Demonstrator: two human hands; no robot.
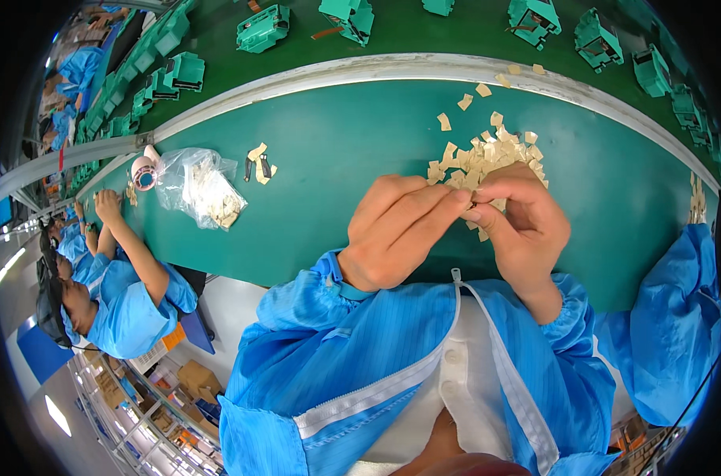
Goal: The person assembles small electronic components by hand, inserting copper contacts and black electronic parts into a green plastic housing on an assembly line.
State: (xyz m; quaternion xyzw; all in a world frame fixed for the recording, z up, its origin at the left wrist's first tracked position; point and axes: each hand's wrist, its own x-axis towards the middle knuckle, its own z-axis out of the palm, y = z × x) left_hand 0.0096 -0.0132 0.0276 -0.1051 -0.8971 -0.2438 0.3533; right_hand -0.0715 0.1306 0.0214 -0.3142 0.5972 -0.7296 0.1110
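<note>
Above the green table, the fingertips of my left hand (400,226) and my right hand (527,226) meet in a pinch. A small dark piece (473,205) shows between them, mostly covered by the fingers, and its kind cannot be made out. Just beyond lies a loose pile of small cream-coloured square pieces (487,159), partly hidden by my right hand. A few of them are scattered toward the far rail.
To the left sit a clear plastic bag (205,186) with cream pieces, a tape roll (144,174) and small black parts (263,168). Beyond the metal rail (360,69), green plastic housings (263,28) stand in rows. People in blue work at both sides.
</note>
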